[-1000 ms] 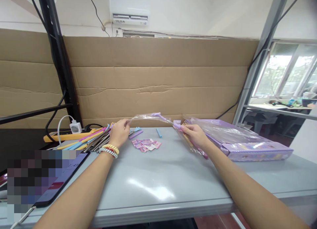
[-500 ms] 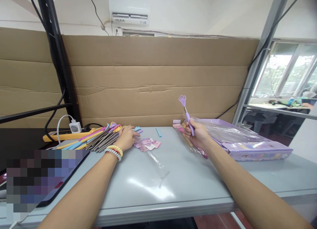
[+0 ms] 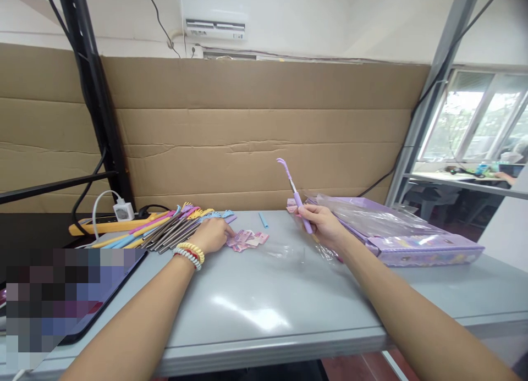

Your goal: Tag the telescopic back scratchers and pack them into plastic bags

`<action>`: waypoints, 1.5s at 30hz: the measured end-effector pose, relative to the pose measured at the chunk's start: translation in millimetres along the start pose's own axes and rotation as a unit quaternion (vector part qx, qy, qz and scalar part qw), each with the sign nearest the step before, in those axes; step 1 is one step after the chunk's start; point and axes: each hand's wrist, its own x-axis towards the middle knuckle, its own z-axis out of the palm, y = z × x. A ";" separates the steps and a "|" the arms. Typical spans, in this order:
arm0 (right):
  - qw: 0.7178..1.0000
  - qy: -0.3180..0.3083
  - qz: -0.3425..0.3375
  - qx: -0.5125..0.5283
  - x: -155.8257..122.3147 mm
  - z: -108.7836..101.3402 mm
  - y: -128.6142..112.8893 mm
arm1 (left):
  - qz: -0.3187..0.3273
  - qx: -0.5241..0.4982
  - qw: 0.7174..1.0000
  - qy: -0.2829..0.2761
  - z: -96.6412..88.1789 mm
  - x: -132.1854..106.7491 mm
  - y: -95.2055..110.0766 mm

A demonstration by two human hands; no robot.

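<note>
My right hand (image 3: pixel 324 226) is closed round the purple grip of a small back scratcher (image 3: pixel 293 193), which points up and to the left with its claw head at the top. My left hand (image 3: pixel 213 235) lies on the grey table (image 3: pixel 264 309), fingers reaching onto a small pile of pink and purple paper tags (image 3: pixel 248 239); whether it grips one is hidden. Just left of that hand is a heap of back scratchers (image 3: pixel 170 230) with steel shafts and coloured handles. An empty clear plastic sleeve (image 3: pixel 291 251) lies flat between my hands.
A flat purple box (image 3: pixel 416 248) covered with clear bags sits at the right. A short blue tube (image 3: pixel 263 220) lies near the cardboard wall. A yellow power strip (image 3: pixel 108 225) with a white charger is at the back left, and a dark tablet (image 3: pixel 91 298) at the near left.
The scratcher came out of its clear sleeve, which dropped onto the table. My right hand raised the scratcher upright, then tilted it left. My left hand moved down onto the paper tags.
</note>
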 end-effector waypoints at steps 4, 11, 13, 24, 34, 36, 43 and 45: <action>0.999 -0.017 -0.014 0.034 0.0 2.2 1.0 | -0.020 -0.002 1.000 -0.014 -2.0 -2.0 8.6; 0.999 -0.016 -0.021 -0.034 -3.6 3.9 0.1 | -0.067 0.010 0.997 -0.038 -3.9 -3.3 16.8; 0.998 -0.025 -0.025 -0.055 -4.2 3.8 0.4 | -0.078 0.019 0.996 -0.040 -4.2 -3.2 18.9; 0.992 -0.096 0.037 -0.069 -2.1 9.8 3.8 | -0.066 0.004 0.997 -0.032 9.7 2.2 1.2; 0.990 -0.070 -0.043 -0.111 -12.0 12.7 -6.4 | -0.021 -0.041 0.997 0.054 7.9 2.9 7.9; 0.991 -0.089 -0.038 -0.094 -10.6 11.9 -4.0 | 0.000 -0.073 0.991 0.110 3.1 0.9 18.4; 0.989 -0.126 -0.037 -0.074 -11.0 24.0 3.3 | 0.113 -0.168 0.975 0.092 -4.2 -11.2 60.2; 0.987 -0.144 -0.040 -0.055 -13.9 30.2 3.3 | 0.143 -0.165 0.971 0.098 -2.4 -12.0 64.8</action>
